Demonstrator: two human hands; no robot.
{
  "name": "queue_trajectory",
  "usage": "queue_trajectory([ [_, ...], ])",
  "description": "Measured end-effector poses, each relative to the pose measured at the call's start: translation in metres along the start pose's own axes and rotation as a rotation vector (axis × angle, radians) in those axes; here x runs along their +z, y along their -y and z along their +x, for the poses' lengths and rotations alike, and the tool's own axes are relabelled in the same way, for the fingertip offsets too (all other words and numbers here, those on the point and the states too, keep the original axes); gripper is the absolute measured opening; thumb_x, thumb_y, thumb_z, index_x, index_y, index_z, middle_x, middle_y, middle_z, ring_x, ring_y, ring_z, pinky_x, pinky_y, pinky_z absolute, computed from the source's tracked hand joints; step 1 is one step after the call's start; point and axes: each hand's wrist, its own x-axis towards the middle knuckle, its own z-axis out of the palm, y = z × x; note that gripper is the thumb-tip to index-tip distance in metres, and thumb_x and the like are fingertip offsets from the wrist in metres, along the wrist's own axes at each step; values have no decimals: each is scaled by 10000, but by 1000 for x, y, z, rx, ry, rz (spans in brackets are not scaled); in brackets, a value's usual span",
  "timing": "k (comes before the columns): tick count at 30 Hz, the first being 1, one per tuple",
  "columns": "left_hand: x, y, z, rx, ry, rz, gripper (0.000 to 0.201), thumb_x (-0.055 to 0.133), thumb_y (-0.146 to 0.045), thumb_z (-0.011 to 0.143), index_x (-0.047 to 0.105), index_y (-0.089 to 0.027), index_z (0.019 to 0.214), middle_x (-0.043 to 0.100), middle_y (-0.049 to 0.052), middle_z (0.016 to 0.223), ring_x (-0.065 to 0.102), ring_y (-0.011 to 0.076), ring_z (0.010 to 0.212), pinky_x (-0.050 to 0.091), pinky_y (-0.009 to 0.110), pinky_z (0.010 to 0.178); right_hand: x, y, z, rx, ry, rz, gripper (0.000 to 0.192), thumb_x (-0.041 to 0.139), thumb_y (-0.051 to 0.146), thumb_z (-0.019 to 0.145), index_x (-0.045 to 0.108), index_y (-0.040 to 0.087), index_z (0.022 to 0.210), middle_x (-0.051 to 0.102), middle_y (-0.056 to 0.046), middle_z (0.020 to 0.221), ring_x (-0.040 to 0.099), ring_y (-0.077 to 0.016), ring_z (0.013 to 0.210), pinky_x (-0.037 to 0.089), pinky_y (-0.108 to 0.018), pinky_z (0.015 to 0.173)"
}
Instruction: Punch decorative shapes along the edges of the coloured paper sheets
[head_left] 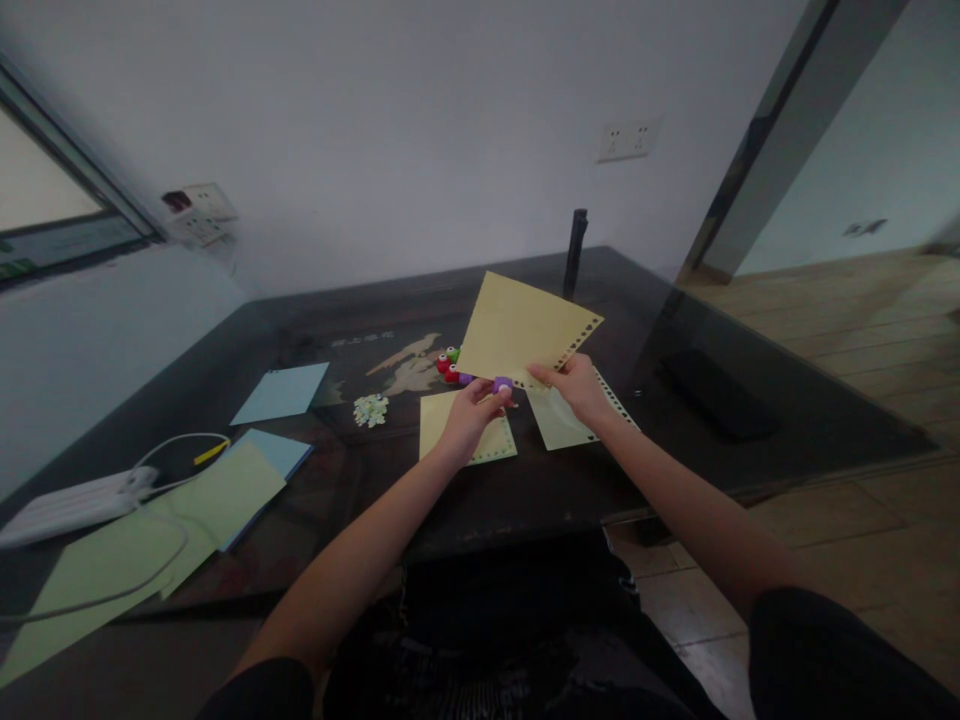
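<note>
My right hand (576, 388) pinches a yellow sheet of paper (521, 325) by its lower right edge and holds it tilted above the table. Small cut-out shapes run along that sheet's right side. Closed around a small purple paper punch (502, 384), my left hand (472, 412) is at the sheet's lower edge; whether the punch bites the paper is unclear. Behind the left hand sit several more punches (448, 365) in red, green and purple, partly hidden. A second yellow sheet (433, 420) and a pale green sheet (555, 425), both with cut-out edges, lie beneath my hands.
A heap of tiny paper pieces (370, 410) lies left of the hands. Blue paper (281, 393), pale green sheets (225, 495) and a white power strip (71, 508) with cables occupy the left side. A dark flat object (712, 392) rests at right. A wall backs the table.
</note>
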Motion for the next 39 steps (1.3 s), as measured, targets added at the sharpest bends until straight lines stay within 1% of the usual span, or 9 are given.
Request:
queue_trajectory([
  [6,4,-2,-1,-37,3,-134,343,826,-283,574,678,-98,822,666,53,799,592,103,664,455,257,680,1,-1,0,-4,32,19,388,754,475,628,712,163,856,734,-93,903,677,-216,783,540,-377,753],
  [9,4,-1,0,-52,20,-160,341,836,-289,558,686,-94,794,665,44,749,591,100,640,461,257,671,2,-3,0,5,30,28,382,737,496,640,711,165,831,735,-85,868,672,-215,746,542,-372,714],
  [11,3,1,1,-60,23,-161,334,837,-297,560,687,-95,780,666,41,730,593,98,627,465,251,659,3,-4,0,-2,36,37,384,727,495,654,710,167,853,735,-81,888,672,-217,761,539,-378,727],
  [17,1,3,1,-58,27,-154,319,824,-302,590,685,-97,792,682,52,752,604,98,628,487,257,683,3,-1,-2,-29,76,-12,397,718,463,680,697,155,931,723,-100,974,668,-233,853,527,-410,794],
  [20,1,3,1,-60,30,-148,320,817,-302,604,683,-94,808,685,54,758,613,103,641,493,262,704,4,4,-4,-8,84,-73,399,748,422,653,694,132,920,725,-122,926,674,-250,829,531,-425,784],
  [24,1,4,1,-60,18,-148,326,816,-309,608,664,-95,800,683,52,767,629,113,655,495,270,718,4,7,-6,29,108,-89,346,753,379,647,698,142,893,731,-112,866,682,-267,808,547,-424,769],
  [29,0,5,2,-60,-12,-148,314,815,-291,612,650,-101,798,675,51,776,624,114,652,492,290,733,4,2,-4,44,129,-47,295,761,350,643,706,165,866,732,-105,869,686,-293,839,559,-428,774],
  [33,0,4,2,-55,-11,-131,309,816,-295,602,655,-102,782,672,52,766,596,103,637,483,296,738,3,-2,-2,17,139,-55,320,762,325,639,703,169,913,731,-101,925,675,-289,913,556,-417,808],
  [39,-1,4,2,-45,-2,-114,314,820,-316,582,667,-105,758,657,38,737,561,91,616,459,288,719,2,-1,-2,23,138,-106,336,752,302,645,700,159,945,725,-112,949,665,-285,948,547,-412,831],
])
